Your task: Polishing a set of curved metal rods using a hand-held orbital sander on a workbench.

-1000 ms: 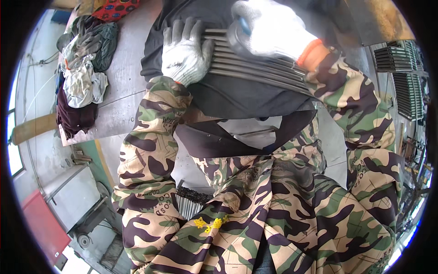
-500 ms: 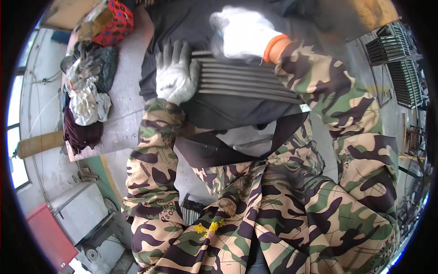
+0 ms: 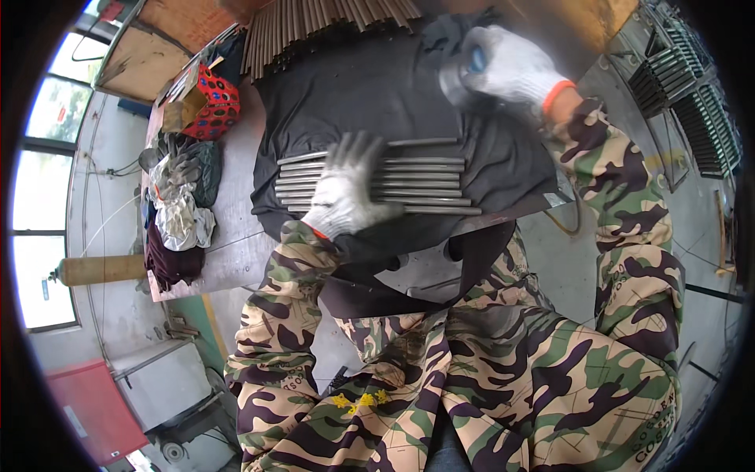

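Observation:
A row of several thin grey metal rods (image 3: pixel 425 176) lies side by side on a black cloth (image 3: pixel 354 94) over the table. My left hand (image 3: pixel 346 193), in a white and grey glove, rests flat across the rods with its fingers stretched out, covering part of them. Farther off to the right, my right hand (image 3: pixel 515 67), in a white glove with an orange cuff, is closed above the cloth. A blurred greyish thing with a blue patch (image 3: pixel 477 59) shows at its fingers; its kind cannot be made out.
At the far edge lies a pile of brownish rods (image 3: pixel 322 27). Left on the table are a patterned red box (image 3: pixel 212 102) and crumpled gloves and cloths (image 3: pixel 177 212). Stacked metal bars (image 3: pixel 700 118) stand at the far right. A cylinder (image 3: pixel 102 271) juts out left.
My left hand now lies over the middle of the rods instead of at their left end. My right hand has left the rods, moving right. The view has shifted, showing the far rod pile.

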A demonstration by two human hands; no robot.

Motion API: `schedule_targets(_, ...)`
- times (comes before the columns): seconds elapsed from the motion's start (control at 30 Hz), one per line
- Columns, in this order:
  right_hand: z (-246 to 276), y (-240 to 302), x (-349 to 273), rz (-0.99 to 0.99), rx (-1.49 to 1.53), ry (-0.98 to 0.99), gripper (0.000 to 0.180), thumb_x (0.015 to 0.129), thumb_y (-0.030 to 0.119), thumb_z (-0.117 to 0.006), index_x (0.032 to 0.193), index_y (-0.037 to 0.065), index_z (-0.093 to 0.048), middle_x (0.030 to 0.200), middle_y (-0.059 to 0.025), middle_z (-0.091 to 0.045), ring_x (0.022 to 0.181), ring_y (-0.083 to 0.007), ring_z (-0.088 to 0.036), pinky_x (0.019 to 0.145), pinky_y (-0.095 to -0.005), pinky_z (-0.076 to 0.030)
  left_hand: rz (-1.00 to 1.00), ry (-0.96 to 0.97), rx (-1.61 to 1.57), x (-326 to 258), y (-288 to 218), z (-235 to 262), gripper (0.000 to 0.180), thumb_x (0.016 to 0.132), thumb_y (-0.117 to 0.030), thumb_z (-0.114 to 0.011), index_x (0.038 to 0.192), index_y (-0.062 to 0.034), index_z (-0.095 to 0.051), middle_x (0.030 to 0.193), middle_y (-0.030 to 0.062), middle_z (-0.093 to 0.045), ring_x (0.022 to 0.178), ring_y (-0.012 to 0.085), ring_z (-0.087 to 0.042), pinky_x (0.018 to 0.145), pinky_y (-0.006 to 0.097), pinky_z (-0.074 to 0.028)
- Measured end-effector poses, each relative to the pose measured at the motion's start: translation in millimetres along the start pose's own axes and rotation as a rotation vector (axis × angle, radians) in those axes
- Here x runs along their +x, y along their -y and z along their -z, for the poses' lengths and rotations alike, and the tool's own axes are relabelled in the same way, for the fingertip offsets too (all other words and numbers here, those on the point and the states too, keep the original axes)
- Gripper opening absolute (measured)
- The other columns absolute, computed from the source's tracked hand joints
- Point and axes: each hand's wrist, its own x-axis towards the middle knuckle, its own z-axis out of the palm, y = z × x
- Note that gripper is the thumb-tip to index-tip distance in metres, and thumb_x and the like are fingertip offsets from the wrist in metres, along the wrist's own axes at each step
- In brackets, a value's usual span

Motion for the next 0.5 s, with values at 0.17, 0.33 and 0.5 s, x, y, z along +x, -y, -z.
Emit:
schedule_targets(0.17, 19.6, -36.4, -18.9, -0.165, -0.074, 0.034, 0.037, 0.087, 0.034, -0.073, 0.115, 0.01, -0.073, 0.118, -0.0169, -0.072, 0.11, -0.0394, -0.071, 0.096, -0.0472, -0.057, -0.146, 0.081, 0.063, 13.0, -16.9, 10.4, 0.112, 0.065, -0.054, -0.09, 0.159, -0.0082, -0.049, 0.166, 0.0247, -0.042, 0.157, 0.0473, -0.033, 0.132, 0.059, -0.024)
schedule_targets(0.33, 29.4, -53.3, -30.1, -0.231, -0.118, 0.042, 0.036, 0.087, 0.033, -0.073, 0.115, 0.01, -0.073, 0.118, -0.0175, -0.072, 0.112, -0.0396, -0.07, 0.099, -0.0465, -0.057, -0.21, 0.044, 0.144, 7.3, -13.9, 26.4, 0.105, 0.062, -0.051, -0.089, 0.15, -0.0061, -0.055, 0.156, 0.021, -0.052, 0.147, 0.0451, -0.047, 0.124, 0.058, -0.037)
schedule_targets(0.5, 44.6, -79.9, -32.8, -0.225, -0.209, 0.154, 0.037, 0.087, 0.032, -0.073, 0.116, 0.009, -0.074, 0.119, -0.0191, -0.072, 0.112, -0.0407, -0.071, 0.098, -0.0484, -0.057, -0.255, -0.096, 0.099, 25.9, -20.3, 20.2, 0.1, 0.063, -0.045, -0.09, 0.147, -0.0025, -0.056, 0.146, 0.0224, -0.059, 0.136, 0.0434, -0.057, 0.117, 0.055, -0.045)
